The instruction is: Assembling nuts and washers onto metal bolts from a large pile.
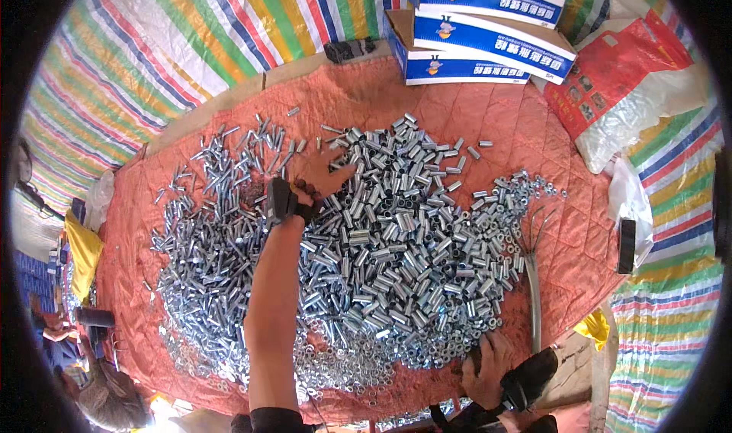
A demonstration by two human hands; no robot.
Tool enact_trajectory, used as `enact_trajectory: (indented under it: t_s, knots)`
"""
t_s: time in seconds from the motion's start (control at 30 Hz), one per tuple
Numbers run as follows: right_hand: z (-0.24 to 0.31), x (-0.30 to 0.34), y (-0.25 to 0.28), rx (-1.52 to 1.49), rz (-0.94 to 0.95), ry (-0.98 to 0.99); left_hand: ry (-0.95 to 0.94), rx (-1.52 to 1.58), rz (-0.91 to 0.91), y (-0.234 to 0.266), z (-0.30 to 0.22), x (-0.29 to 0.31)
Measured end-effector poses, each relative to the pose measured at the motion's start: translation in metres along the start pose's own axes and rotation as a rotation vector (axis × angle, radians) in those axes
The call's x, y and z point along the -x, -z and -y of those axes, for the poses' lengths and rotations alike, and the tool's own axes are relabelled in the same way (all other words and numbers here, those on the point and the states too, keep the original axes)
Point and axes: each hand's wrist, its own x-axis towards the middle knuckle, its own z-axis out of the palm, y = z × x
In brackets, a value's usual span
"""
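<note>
- Fingers of our left hand (324,175) lie spread and flat on the heap of metal sleeves (396,257), palm down, holding nothing that we can see; the fingertips reach toward the far side of the heap.
- We wear a black watch (279,202) on the left wrist, and the bare forearm stretches up from the lower edge across the pile.
- Our right hand (488,368) sits at the near edge of the cloth, curled closed around a small metal piece; what exactly it pinches is too small for us to tell. A black band shows on that wrist.
- The sleeves are short, shiny tubes, piled thick in the middle of the red cloth (579,227).
- To their left lies a looser spread of thin bolts (229,181), touching the sleeve heap along our forearm.
- Small nuts (526,185) scatter along the right rim of the heap, and more along its near edge.
- A bundle of grey wires (532,280) lies just beside the heap on the right.
- Blue and white boxes (473,28) are stacked at the far end of the cloth, with a red bag (618,82) near them on the right.
- A striped tarp (168,44) lies under the cloth.
</note>
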Motion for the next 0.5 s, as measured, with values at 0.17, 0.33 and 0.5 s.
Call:
enact_trajectory:
  t_s: [0.17, 0.33, 0.5]
  knots:
    - [-0.003, -0.004, -0.004, -0.049, -0.021, 0.057, -0.043, 0.046, 0.007, 0.025, -0.014, 0.033]
    - [-0.002, -0.005, -0.004, -0.017, -0.088, 0.082, 0.22, 0.16, 0.231, 0.034, -0.042, 0.053]
    - [-0.007, -0.004, -0.007, -0.016, -0.127, 0.072, 0.253, 0.179, 0.302, 0.032, -0.063, 0.065]
